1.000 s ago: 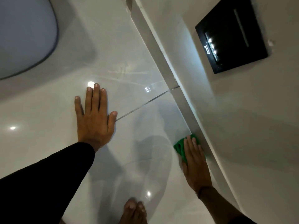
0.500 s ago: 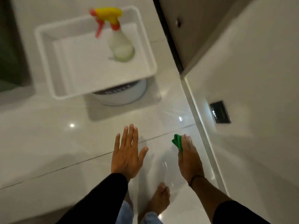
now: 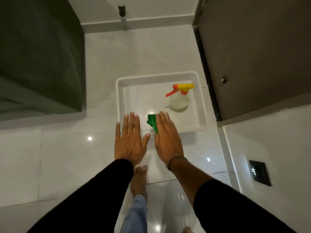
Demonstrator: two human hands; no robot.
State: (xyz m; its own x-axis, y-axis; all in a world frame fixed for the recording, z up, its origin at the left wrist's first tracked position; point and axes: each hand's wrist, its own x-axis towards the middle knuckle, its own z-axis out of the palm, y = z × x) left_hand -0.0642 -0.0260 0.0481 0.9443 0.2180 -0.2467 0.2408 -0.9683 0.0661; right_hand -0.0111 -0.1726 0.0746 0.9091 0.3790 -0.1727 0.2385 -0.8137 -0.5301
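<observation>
My left hand (image 3: 129, 140) is held out flat, fingers straight and spread, holding nothing. Beside it, my right hand (image 3: 166, 140) holds a folded green cloth (image 3: 152, 122) under its fingers, the cloth sticking out on the thumb side. Both hands hover in front of a white plastic tray (image 3: 119, 98) on the floor, their fingertips overlapping its near edge in view. A clear spray bottle (image 3: 179, 101) with a yellow head and red trigger stands upright in the tray's right half.
The floor is glossy white tile. A dark green block (image 3: 38, 56) fills the upper left. A brown door (image 3: 252, 56) is at the upper right, with a white wall and black wall plate (image 3: 260, 173) below it. My bare foot (image 3: 138, 180) stands below the hands.
The view rose from close to the floor. My left hand came off the tiles, my right hand lifted the cloth from the skirting, and both now hover near the tray.
</observation>
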